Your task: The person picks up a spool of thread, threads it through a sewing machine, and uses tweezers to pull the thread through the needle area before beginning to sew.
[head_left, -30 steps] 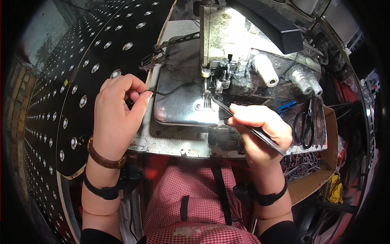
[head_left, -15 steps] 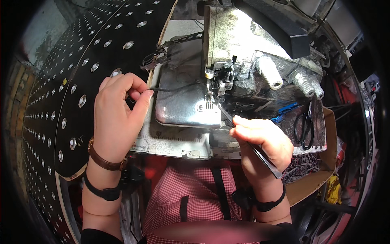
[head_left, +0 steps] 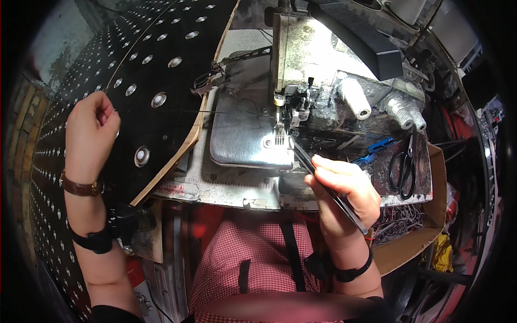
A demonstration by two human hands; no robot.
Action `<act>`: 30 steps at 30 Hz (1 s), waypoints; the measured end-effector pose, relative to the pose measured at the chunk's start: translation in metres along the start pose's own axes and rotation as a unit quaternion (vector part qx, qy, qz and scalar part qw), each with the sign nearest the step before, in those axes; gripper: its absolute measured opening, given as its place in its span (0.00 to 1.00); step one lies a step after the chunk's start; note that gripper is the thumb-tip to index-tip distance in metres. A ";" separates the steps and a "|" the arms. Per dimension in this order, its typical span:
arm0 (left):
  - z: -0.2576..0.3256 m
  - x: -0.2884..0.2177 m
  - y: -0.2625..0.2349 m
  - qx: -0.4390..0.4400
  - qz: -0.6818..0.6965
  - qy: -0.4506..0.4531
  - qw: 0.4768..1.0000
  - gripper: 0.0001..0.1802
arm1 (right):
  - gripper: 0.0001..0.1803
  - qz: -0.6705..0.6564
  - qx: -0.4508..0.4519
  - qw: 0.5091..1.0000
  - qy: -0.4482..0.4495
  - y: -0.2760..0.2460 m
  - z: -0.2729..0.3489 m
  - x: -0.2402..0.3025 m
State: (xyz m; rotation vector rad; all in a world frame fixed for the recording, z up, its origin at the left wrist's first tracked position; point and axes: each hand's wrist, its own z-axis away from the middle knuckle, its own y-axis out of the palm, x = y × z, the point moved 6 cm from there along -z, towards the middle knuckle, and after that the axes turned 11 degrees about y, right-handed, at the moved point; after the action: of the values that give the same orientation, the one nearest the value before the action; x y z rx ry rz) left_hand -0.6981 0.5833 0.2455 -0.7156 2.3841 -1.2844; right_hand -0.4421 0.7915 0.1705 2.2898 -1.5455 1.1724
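My left hand (head_left: 92, 134) is raised over the studded black board at the left, its fingers pinched together. A thin dark thread (head_left: 226, 112) runs from the sewing machine's needle area toward that hand; its end in the fingers is too fine to make out clearly. Between thumb and fingers, my right hand (head_left: 347, 196) grips a pair of metal tweezers (head_left: 336, 200). Their tips point up-left, close beside the needles and presser foot (head_left: 281, 134) of the sewing machine (head_left: 307, 54). Under the thread lies the machine's shiny metal plate (head_left: 237, 140).
Black-handled scissors (head_left: 403, 171) and a blue-handled tool (head_left: 377, 151) lie right of the machine. A cardboard box (head_left: 414, 237) with tangled thread stands below them. Close to my left arm is the edge of the studded black board (head_left: 167, 129).
My left hand has moved away to the left, from beside the metal plate to over the studded board, drawing the thread out. My right hand stays nearly in place with the tweezers.
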 end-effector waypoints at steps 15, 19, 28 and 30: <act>-0.016 -0.149 0.089 0.142 0.160 0.234 0.948 0.24 | 0.13 0.008 -0.067 0.991 0.112 -0.038 0.032 -0.004; -0.013 -0.154 0.097 0.122 0.191 0.261 0.938 0.13 | 0.14 0.005 -0.063 0.988 0.141 -0.041 0.039 -0.008; -0.028 -0.138 0.076 0.198 0.278 0.169 0.925 0.06 | 0.13 0.029 -0.056 0.989 0.135 -0.045 0.044 -0.013; -0.027 -0.134 0.078 0.237 0.281 0.140 0.919 0.06 | 0.14 0.023 -0.070 0.987 0.145 -0.048 0.045 -0.013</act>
State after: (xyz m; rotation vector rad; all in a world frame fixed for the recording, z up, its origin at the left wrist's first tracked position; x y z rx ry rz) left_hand -0.6233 0.7152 0.2016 0.2969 2.0920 -1.6595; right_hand -0.3809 0.8002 0.1450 1.9079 -1.5227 1.2957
